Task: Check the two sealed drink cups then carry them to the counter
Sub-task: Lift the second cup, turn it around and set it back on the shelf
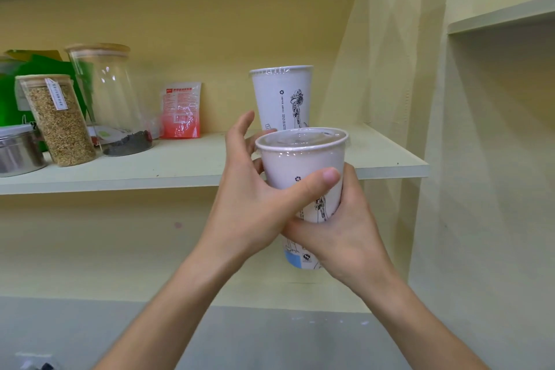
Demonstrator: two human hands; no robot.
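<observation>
Gripping near cup point(303, 165) upright, both hands; far cup point(282, 96) upright on shelf point(180, 165)

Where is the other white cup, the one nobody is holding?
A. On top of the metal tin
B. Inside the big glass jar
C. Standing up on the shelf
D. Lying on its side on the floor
C: the second cup stands upright on the shelf, behind the held cup gripped by the left hand and right hand.

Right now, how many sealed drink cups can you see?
2. One sealed cup is held in front of the shelf by the left hand and right hand; the other cup stands on the shelf behind it.
</observation>
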